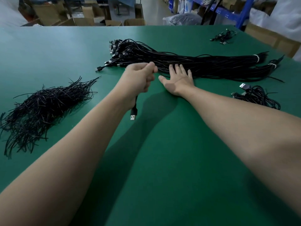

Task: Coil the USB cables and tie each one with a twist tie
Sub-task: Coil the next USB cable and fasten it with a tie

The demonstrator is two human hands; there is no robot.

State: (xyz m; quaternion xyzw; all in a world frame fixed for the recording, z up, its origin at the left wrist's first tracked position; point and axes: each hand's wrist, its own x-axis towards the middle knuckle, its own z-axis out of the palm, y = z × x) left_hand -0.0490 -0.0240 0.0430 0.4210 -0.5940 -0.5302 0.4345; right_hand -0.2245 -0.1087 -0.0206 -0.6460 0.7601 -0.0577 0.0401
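While in left grip (140, 77), USB cable (134, 111).

Illumination is diffuse, overhead and moderately bright. The green surface (48, 51) shows a pale, washed-out sheen across its far left portion and a deeper, saturated tone toward the near edge. Soft-edged shadows lie on the surface directly beneath the left forearm (65, 152) and right forearm (244, 128), merging between them. The cable bundle (203, 66) and twist ties (40, 108) render as dark masses with only faint highlights. The metal plug of the USB cable (134, 111) below the left hand (138, 77) catches a small glint. Wide-angle distortion bows the far surface edge and enlarges the forearms at the lower corners. The cartons (84, 17) and shelving (241, 12) behind appear soft.
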